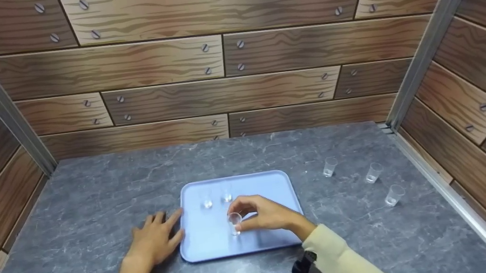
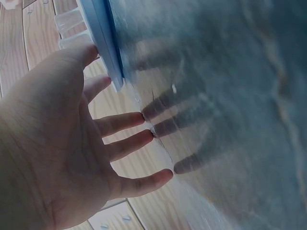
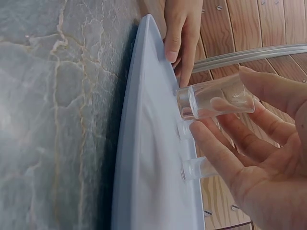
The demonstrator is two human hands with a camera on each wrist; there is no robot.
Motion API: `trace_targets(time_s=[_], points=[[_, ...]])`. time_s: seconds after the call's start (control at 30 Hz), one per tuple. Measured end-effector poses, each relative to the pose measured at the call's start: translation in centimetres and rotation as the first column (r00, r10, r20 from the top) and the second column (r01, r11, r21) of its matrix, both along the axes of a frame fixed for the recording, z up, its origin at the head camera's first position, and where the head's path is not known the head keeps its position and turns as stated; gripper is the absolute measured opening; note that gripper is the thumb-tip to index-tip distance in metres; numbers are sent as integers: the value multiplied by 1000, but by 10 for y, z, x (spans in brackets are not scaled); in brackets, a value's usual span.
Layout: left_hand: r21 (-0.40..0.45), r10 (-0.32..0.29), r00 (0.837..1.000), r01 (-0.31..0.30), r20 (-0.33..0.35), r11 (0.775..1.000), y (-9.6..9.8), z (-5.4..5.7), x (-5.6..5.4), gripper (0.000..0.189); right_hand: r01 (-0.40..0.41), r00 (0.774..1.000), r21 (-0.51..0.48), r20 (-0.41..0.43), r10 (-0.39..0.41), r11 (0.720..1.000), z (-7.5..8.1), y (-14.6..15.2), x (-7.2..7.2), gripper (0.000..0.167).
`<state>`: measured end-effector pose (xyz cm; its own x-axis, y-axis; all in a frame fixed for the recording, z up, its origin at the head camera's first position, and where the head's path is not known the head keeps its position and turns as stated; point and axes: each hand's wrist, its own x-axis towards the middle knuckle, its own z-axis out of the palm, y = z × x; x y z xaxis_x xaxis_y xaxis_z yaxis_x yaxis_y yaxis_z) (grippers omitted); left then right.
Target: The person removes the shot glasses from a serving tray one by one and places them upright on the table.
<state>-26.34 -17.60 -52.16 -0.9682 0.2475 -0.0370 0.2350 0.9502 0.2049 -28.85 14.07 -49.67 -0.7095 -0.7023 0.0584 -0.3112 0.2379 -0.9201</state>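
Note:
Between thumb and fingers, my right hand pinches a small clear shot glass over the front middle of a light blue tray. The glass is upright; whether its base touches the tray, I cannot tell. Two more clear glasses stand on the tray behind it, a left one and a right one. My left hand rests with spread fingers at the tray's left edge. Its thumb and forefinger touch the rim, and the other fingertips reach down to the tabletop in the left wrist view.
To the right of the tray, three clear glasses stand on the grey marbled table: a far one, a middle one and a near one. Wood-patterned walls with metal corner posts enclose the back and sides.

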Motion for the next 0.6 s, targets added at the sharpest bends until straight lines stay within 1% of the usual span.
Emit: trace_targets(time_s=[0.17,0.3,0.6], points=[[6,-3,1000,3,-8,1000,-1,0,1,56,37,999,4,12,-37,999,2,8,5,34],[11,-9,1000,9,-18,1000,-1,0,1,56,62,998,11,6,-62,998,2,17,7,35],[8,-2,1000,2,-6,1000,0,0,0,56,111,994,26,-10,-111,993,3,42,9,35]])
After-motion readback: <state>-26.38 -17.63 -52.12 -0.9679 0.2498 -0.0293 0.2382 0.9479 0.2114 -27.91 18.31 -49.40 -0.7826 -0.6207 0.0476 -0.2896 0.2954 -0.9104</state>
